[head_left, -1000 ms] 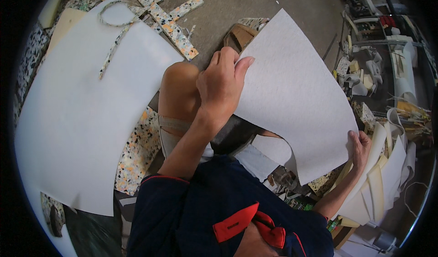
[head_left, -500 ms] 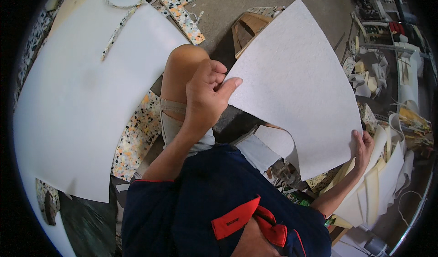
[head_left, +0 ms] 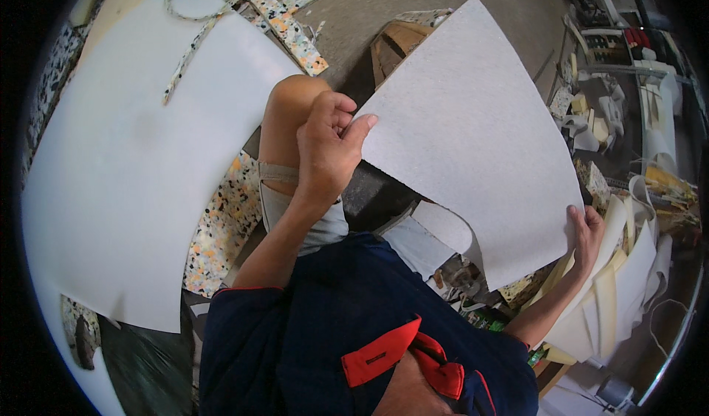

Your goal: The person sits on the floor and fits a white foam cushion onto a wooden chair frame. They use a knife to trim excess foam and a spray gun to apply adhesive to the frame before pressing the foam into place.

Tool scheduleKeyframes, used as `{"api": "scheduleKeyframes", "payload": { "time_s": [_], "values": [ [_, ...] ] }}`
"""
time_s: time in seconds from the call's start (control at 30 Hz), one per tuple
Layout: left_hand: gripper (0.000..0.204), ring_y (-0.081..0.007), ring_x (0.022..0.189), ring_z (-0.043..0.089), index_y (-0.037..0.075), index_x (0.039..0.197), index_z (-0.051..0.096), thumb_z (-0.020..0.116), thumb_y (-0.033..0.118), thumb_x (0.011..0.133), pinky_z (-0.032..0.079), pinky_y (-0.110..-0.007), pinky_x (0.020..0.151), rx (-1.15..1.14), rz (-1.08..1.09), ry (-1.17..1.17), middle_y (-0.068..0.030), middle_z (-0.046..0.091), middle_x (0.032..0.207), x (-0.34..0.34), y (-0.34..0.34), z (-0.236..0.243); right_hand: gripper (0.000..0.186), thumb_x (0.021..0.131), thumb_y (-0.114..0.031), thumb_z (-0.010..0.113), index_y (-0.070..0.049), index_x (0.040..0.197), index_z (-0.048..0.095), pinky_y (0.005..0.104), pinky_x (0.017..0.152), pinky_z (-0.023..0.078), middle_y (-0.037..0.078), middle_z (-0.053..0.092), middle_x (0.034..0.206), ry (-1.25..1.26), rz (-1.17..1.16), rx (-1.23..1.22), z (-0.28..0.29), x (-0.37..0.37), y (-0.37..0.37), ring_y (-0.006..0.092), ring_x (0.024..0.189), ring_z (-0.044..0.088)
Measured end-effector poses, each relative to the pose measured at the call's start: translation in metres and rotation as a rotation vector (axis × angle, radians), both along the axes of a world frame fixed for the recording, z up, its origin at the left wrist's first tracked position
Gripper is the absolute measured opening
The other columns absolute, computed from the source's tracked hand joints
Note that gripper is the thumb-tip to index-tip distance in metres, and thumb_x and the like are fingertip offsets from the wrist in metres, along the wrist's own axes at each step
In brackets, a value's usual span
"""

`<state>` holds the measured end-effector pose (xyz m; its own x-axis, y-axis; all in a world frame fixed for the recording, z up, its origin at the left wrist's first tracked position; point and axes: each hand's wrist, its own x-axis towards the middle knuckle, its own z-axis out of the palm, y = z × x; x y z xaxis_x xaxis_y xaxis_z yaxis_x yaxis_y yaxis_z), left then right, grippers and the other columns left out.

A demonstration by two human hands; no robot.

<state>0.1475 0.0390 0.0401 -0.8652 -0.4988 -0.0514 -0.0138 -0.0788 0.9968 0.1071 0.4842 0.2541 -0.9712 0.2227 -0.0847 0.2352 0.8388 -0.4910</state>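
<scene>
A pale grey-white sheet (head_left: 473, 135), felt-like and stiff, is held up between my two hands. It tapers to a point at the far end, and its near side has a curved cut-out. My left hand (head_left: 329, 146) is closed on the sheet's left edge, pinching it near the thumb with the other fingers curled. My right hand (head_left: 587, 235) grips the near right edge, its fingers partly hidden. Under the sheet, part of a brown cardboard box (head_left: 395, 46) shows beside my bent knee.
On the left lies a large smooth white sheet (head_left: 148, 142) with a thin speckled foam strip (head_left: 181, 76) on it. Speckled foam pieces (head_left: 284, 21) lie on the floor beyond. White and cream offcuts (head_left: 613, 283) are heaped at the right, near a metal rack (head_left: 628, 69).
My left hand and the sheet's left edge have shifted slightly left. The sheet has tilted a little, and both hands keep their hold.
</scene>
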Motion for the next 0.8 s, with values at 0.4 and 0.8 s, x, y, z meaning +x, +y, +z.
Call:
{"api": "scheduleKeyframes", "payload": {
  "time_s": [0.4, 0.8],
  "values": [
    [0.034, -0.0302, 0.094, 0.063, 0.000, 0.118, 0.055, 0.072, 0.010, 0.090, 0.051, -0.039, 0.079, -0.500, 0.024, 0.024, -0.0185, 0.063, 0.105, 0.000, 0.005, 0.001, 0.033, 0.084, -0.027, 0.077, -0.001, 0.071, 0.059, 0.0271, 0.051, 0.035, -0.006, 0.050, 0.063, 0.031, 0.026, 0.064, -0.016, -0.004, 0.002, 0.0050, 0.058, 0.044],
    [0.107, -0.0511, 0.151, 0.000, -0.006, 0.157, 0.014, 0.051, 0.070, 0.091, -0.001, -0.068, 0.117, -1.315, -0.245, 0.064, -0.0286, 0.002, 0.165, -0.068, 0.047, 0.025, 0.034, 0.080, -0.031, 0.080, 0.000, 0.082, 0.067, 0.0274, 0.055, 0.042, -0.003, 0.057, 0.066, 0.053, 0.041, -0.084, -0.026, 0.007, 0.019, 0.0069, 0.060, 0.051]
  ]
}}
